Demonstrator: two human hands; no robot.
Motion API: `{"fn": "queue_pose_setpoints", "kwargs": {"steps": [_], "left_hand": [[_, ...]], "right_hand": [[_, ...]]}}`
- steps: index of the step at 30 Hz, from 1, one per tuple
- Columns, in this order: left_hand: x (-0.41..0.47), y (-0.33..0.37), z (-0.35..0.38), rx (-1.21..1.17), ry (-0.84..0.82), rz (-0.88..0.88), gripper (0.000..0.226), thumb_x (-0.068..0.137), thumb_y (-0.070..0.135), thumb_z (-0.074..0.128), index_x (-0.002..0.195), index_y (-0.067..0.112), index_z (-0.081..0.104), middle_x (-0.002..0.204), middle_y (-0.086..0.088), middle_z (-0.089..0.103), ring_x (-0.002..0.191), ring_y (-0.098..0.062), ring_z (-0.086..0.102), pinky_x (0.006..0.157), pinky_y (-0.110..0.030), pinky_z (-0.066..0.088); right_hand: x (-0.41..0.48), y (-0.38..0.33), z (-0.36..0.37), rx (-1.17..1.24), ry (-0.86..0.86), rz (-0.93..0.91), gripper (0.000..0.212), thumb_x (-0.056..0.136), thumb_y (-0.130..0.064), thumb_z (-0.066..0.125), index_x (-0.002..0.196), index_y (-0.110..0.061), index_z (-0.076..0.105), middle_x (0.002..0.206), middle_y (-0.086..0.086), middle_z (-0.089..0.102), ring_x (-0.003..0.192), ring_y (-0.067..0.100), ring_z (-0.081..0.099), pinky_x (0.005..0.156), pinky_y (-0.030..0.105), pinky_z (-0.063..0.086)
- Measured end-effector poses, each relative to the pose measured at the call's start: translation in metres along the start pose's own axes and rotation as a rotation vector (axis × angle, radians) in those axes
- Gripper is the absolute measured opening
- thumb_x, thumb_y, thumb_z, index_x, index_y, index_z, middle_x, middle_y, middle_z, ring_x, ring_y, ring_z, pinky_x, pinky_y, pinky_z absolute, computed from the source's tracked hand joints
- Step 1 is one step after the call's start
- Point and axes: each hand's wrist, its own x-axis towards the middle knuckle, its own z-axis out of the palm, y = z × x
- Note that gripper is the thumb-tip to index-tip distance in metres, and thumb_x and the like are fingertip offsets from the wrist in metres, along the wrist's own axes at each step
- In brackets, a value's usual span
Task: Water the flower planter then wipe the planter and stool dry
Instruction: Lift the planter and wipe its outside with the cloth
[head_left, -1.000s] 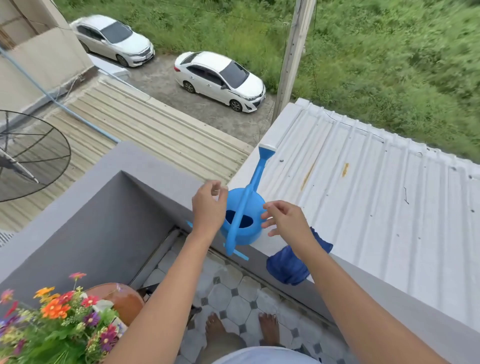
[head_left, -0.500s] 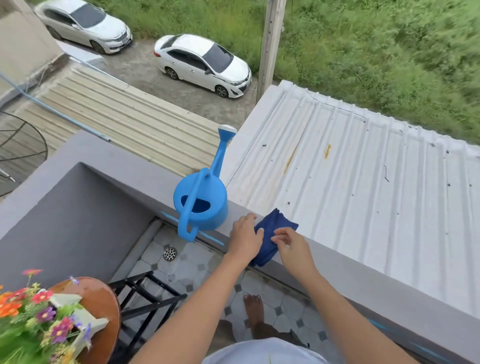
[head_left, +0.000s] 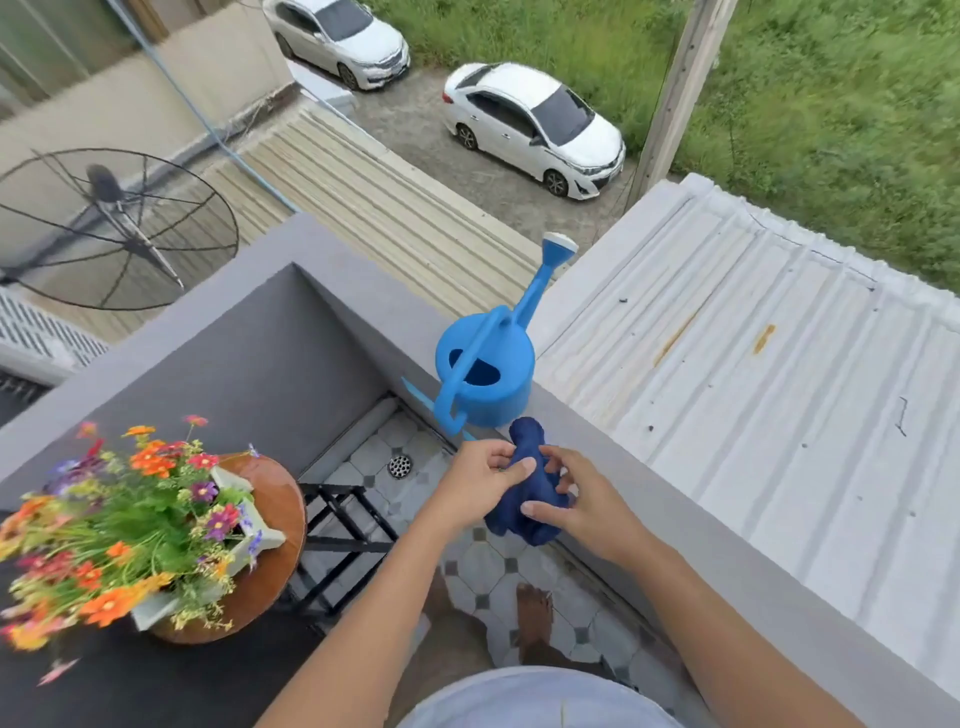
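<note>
- Balcony wall ledge (head_left: 597, 447) carries the watering can (head_left: 485, 376), parked just beside the hands.
- Stool (head_left: 275, 519), wet-looking, holds the flower planter (head_left: 228, 551); blooms crowd its rim (fragile).
- Cloth (head_left: 524, 493): soft, light, bunched between left hand (head_left: 480, 480) and right hand (head_left: 582, 506), both closed on it.

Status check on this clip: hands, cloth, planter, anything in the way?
Both hands, left and right, gripping blue cloth. Watering can parked on ledge. Planter on stool, unwiped. Path clear.
</note>
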Motion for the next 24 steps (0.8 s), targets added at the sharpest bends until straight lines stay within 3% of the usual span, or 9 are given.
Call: {"fn": "queue_pose_setpoints", "kwargs": {"steps": [4, 6, 9, 11, 14, 18, 20, 24], "left_hand": [[-0.037, -0.018, -0.038, 0.017, 0.198, 0.020, 0.021, 0.083, 0.034, 0.071, 0.090, 0.014, 0.072, 0.082, 0.003, 0.073, 0.080, -0.009, 0.069, 0.075, -0.029, 0.056], [-0.056, -0.031, -0.053, -0.002, 0.320, 0.013, 0.019, 0.083, 0.032, 0.072, 0.089, 0.014, 0.072, 0.083, 0.004, 0.073, 0.079, -0.007, 0.068, 0.076, -0.028, 0.055], [-0.083, -0.053, -0.079, -0.050, 0.620, -0.036, 0.017, 0.087, 0.033, 0.066, 0.094, 0.018, 0.071, 0.091, 0.005, 0.073, 0.087, -0.005, 0.065, 0.076, -0.022, 0.052], [-0.097, -0.070, -0.100, -0.154, 0.767, -0.163, 0.017, 0.092, 0.031, 0.058, 0.095, 0.018, 0.069, 0.087, 0.004, 0.072, 0.078, -0.011, 0.063, 0.069, -0.025, 0.048], [-0.112, -0.103, -0.125, -0.319, 0.845, -0.384, 0.020, 0.093, 0.019, 0.049, 0.082, 0.016, 0.066, 0.074, 0.002, 0.069, 0.060, -0.021, 0.049, 0.061, -0.033, 0.040], [-0.126, -0.139, -0.143, -0.501, 0.873, -0.580, 0.018, 0.090, 0.014, 0.048, 0.081, 0.009, 0.063, 0.066, -0.005, 0.060, 0.053, -0.020, 0.042, 0.047, -0.025, 0.032], [-0.133, -0.143, -0.151, -0.455, 0.939, -0.608, 0.019, 0.085, 0.015, 0.050, 0.068, 0.008, 0.057, 0.059, -0.006, 0.049, 0.051, -0.022, 0.037, 0.048, -0.025, 0.027], [-0.161, -0.152, -0.170, -0.303, 1.262, -0.592, 0.031, 0.081, 0.020, 0.047, 0.053, 0.013, 0.036, 0.054, -0.005, 0.037, 0.052, -0.023, 0.033, 0.053, -0.031, 0.023]], "right_hand": [[0.025, -0.035, 0.033, -0.164, -0.130, -0.079, 0.045, 0.077, -0.045, 0.079, 0.111, -0.023, 0.061, 0.092, -0.001, 0.068, 0.080, 0.017, 0.063, 0.073, 0.035, 0.053], [0.035, -0.056, 0.055, -0.228, -0.195, -0.102, 0.027, 0.078, -0.036, 0.075, 0.093, -0.018, 0.061, 0.082, 0.006, 0.067, 0.071, 0.019, 0.059, 0.066, 0.037, 0.049], [0.044, -0.083, 0.094, -0.298, -0.269, -0.112, 0.023, 0.080, -0.029, 0.068, 0.076, -0.012, 0.053, 0.068, 0.005, 0.058, 0.061, 0.016, 0.049, 0.057, 0.033, 0.040], [0.049, -0.092, 0.118, -0.291, -0.302, -0.106, 0.025, 0.082, -0.028, 0.065, 0.072, -0.010, 0.051, 0.063, 0.004, 0.055, 0.058, 0.016, 0.047, 0.056, 0.033, 0.039], [0.054, -0.100, 0.146, -0.274, -0.306, -0.080, 0.027, 0.084, -0.029, 0.068, 0.067, -0.017, 0.051, 0.062, 0.001, 0.056, 0.059, 0.016, 0.050, 0.056, 0.032, 0.040], [0.061, -0.115, 0.174, -0.238, -0.306, -0.043, 0.031, 0.086, -0.028, 0.070, 0.064, -0.020, 0.050, 0.059, -0.001, 0.056, 0.059, 0.015, 0.052, 0.057, 0.029, 0.041], [0.065, -0.121, 0.183, -0.223, -0.289, -0.037, 0.034, 0.087, -0.028, 0.071, 0.063, -0.020, 0.049, 0.058, -0.001, 0.055, 0.058, 0.015, 0.052, 0.057, 0.029, 0.041], [0.073, -0.137, 0.206, -0.189, -0.266, -0.046, 0.026, 0.086, -0.026, 0.071, 0.072, -0.011, 0.056, 0.066, 0.006, 0.062, 0.062, 0.017, 0.055, 0.059, 0.032, 0.043]]}}
